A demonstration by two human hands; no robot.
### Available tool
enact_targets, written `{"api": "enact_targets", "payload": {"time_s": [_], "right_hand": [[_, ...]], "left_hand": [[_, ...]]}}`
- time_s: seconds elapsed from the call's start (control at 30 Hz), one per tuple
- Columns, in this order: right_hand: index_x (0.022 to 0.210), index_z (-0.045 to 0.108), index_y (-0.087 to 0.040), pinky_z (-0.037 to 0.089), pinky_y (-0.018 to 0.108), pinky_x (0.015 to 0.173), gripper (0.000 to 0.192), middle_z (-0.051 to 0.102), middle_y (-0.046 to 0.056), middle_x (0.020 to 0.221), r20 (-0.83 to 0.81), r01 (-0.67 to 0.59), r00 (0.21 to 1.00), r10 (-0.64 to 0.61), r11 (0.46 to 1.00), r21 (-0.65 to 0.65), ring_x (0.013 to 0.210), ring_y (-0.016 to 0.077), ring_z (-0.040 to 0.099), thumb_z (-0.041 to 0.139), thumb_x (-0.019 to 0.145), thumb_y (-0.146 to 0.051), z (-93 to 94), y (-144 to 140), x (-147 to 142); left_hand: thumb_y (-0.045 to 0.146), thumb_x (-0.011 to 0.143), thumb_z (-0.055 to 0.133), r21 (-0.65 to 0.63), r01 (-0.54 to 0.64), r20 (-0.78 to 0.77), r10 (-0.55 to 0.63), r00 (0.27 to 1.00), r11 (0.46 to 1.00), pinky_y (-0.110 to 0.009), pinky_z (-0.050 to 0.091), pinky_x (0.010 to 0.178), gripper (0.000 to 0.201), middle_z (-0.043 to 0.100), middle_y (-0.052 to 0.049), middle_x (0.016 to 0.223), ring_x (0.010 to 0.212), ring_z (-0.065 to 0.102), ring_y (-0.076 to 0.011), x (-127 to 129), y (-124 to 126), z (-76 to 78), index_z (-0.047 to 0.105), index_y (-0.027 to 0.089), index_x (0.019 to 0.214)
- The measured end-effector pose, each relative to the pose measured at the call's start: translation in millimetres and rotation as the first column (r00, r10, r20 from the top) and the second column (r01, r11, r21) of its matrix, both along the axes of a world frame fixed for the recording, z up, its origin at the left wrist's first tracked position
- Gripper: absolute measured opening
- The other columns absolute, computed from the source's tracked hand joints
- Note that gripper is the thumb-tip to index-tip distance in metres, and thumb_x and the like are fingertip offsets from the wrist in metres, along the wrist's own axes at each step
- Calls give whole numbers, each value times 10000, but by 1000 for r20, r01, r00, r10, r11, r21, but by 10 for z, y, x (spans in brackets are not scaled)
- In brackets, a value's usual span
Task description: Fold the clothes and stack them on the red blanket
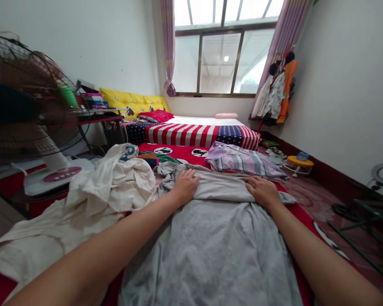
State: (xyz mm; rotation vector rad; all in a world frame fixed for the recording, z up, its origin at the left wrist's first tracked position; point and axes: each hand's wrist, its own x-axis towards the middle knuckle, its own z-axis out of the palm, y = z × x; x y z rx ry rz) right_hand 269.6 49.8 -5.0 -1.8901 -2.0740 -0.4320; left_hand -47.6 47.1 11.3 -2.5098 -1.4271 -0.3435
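Grey garment [210, 238] lies flat on the red bedcover [301, 214], long axis running straight away from the person, near end under the forearms, far end folded over into a band crossing left to right.

Left hand [185, 183] rests palm down on the left part of that folded band; fingers spread and flat, pressing, not gripping. Right hand [263, 190] rests palm down on the right part of the band, fingers likewise flat and loose on the cloth, nothing pinched that I can see. Both hands sit about equally far out; neither is clearly nearer the fold.

Both arms reach forward, nearly straight, converging slightly over the garment.

Just left of the garment: a crumpled cream cloth [108, 187]. Just beyond the right hand: a striped garment [242, 161], apart from the fingers.
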Motion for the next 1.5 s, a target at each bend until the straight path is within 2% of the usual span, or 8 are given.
{"api": "enact_targets", "payload": {"time_s": [0.17,0.33,0.43,0.7,1.0,1.2,1.33,1.5], "right_hand": [[1139,656,-267,427,348,843,343,650,58,1176,-5,18,1000,-17,1000,2,1044,233,603,428,910,-381,-6,7,-11],[1137,655,-267,428,341,818,342,648,56,1182,-6,31,999,-31,1000,0,1037,233,604,428,911,-386,-7,5,-17],[1136,655,-272,430,349,818,344,644,47,1195,-19,33,999,-33,999,-10,1049,241,602,423,912,-393,-12,8,-6],[1104,678,-286,446,365,824,333,646,37,1207,-76,11,997,-11,1000,-1,1065,248,601,446,890,-390,-29,23,61],[897,720,-201,463,364,903,249,712,65,1059,-319,-96,940,121,991,94,1007,223,639,526,832,-343,68,-39,71],[950,676,-200,442,397,978,185,669,88,1075,-268,-333,871,411,897,291,1063,217,599,546,835,-263,394,-783,295],[883,674,-241,516,341,844,143,671,67,958,-234,-566,790,567,821,80,949,198,628,538,852,-211,415,-1670,394],[1037,675,-290,528,309,859,258,678,67,1057,-241,-717,687,685,692,-77,1037,193,621,511,883,-165,187,-2393,276]], "left_hand": [[59,818,407,218,-89,24,86,996,972,-380,416,955,380,621,-109,1110,1068,556,-248,-705,-418,180,616,184,1110],[317,842,528,157,-139,-77,152,985,978,-434,412,922,255,632,-120,979,995,556,-296,-1196,-580,171,678,178,993],[310,855,514,134,-124,-125,140,982,983,-442,376,948,296,627,-105,1061,1034,539,-287,-1261,-522,141,674,234,1093],[156,800,518,275,-328,-253,397,882,904,-489,329,933,296,601,-152,1089,1087,486,-332,-1193,-281,111,668,192,1052],[143,755,551,238,-138,-251,198,947,962,-542,287,1049,370,607,-185,1178,1144,515,-334,-1189,-464,85,660,160,1108],[82,819,391,24,200,-3,-200,980,980,-470,411,1009,433,559,-91,1335,1203,527,-280,-1486,-928,84,692,261,1075],[131,831,430,-111,338,72,-332,941,934,-372,476,955,395,591,9,1308,1151,576,-239,-1703,-1326,82,710,357,995],[166,863,443,-187,382,132,-363,923,905,-322,481,941,374,669,-33,1183,1072,621,-224,-1670,-1562,82,718,354,1033]]}}
